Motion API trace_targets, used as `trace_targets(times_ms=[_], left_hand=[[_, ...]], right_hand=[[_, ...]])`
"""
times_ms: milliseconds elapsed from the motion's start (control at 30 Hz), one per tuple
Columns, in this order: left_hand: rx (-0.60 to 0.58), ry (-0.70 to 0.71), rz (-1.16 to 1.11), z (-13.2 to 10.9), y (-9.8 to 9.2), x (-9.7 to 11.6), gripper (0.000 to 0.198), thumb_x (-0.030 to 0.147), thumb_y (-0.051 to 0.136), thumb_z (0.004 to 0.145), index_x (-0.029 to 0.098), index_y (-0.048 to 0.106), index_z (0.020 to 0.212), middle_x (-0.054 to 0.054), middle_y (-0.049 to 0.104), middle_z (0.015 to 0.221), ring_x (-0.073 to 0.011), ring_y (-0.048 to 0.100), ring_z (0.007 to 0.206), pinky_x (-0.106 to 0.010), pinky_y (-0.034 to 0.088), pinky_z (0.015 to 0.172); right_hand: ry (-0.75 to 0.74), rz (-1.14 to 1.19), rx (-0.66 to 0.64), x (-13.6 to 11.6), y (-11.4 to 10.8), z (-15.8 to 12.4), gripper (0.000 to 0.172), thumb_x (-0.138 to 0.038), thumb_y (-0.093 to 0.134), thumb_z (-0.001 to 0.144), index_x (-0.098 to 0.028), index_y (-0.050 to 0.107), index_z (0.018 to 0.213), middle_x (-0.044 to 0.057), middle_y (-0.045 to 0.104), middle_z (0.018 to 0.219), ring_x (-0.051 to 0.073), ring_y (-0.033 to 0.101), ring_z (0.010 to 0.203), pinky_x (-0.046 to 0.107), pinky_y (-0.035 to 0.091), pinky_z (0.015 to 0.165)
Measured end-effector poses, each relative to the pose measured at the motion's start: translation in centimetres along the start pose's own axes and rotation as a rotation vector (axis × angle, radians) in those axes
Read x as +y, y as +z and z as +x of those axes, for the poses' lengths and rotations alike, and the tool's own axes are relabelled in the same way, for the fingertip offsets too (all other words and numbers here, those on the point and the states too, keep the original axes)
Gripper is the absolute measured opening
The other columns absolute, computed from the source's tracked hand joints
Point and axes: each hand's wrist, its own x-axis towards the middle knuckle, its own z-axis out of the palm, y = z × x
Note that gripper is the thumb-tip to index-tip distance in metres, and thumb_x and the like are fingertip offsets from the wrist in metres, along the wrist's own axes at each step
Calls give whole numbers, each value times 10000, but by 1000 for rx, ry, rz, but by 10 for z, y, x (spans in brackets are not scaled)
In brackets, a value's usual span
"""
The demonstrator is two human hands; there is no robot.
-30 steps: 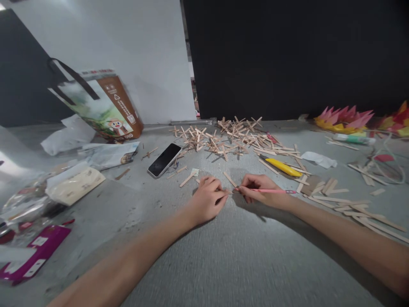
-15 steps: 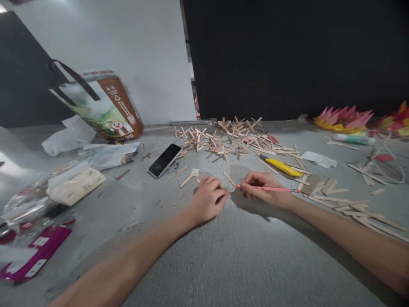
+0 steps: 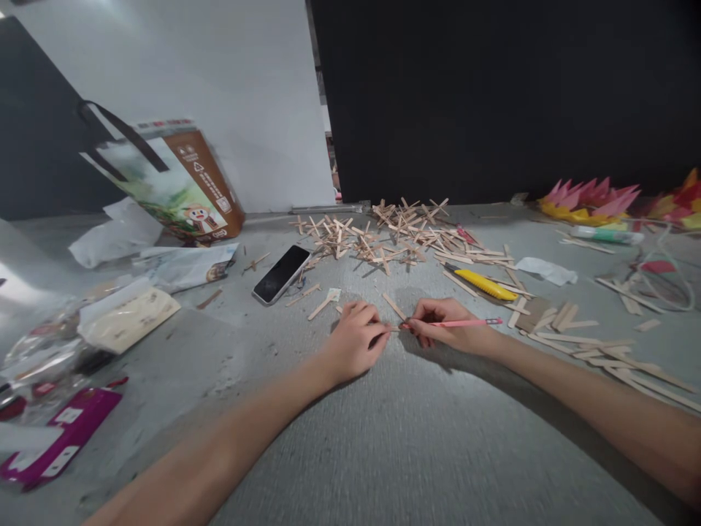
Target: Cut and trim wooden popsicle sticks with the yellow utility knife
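Note:
My left hand (image 3: 358,337) rests on the grey table, its fingers closed on a small wooden stick (image 3: 393,329) that pokes out to the right. Opposite it, my right hand (image 3: 443,325) grips a pink pencil (image 3: 465,322), whose eraser end points right. The pencil's tip is close to the stick; whether they touch I cannot tell. Just beyond the fingers lies a loose wooden stick (image 3: 393,305). Behind both hands is a heap of crossed wooden sticks (image 3: 377,237).
Left of the heap lies a phone (image 3: 282,274). A yellow utility knife (image 3: 486,284) and more flat sticks (image 3: 607,354) are on the right. Farther out are a printed bag (image 3: 180,186), plastic packets (image 3: 128,318), a glue tube (image 3: 607,234) and pink paper petals (image 3: 591,201).
My right hand has shifted slightly left with the pencil, bringing it nearer my left fingers. My left hand stays nearly still.

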Motion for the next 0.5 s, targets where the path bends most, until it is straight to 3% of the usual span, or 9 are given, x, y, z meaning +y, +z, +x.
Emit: trace_targets(times_ms=[500], left_hand=[[-8, 5, -9, 0, -1, 1, 217, 225, 592, 1022, 172, 791, 1090, -66, 615, 922, -224, 565, 984, -438, 426, 987]], right_hand=[[-19, 12, -31, 2, -1, 1, 359, -547, 700, 939, -209, 636, 835, -2, 667, 638, 126, 621, 564, 236, 475, 529]])
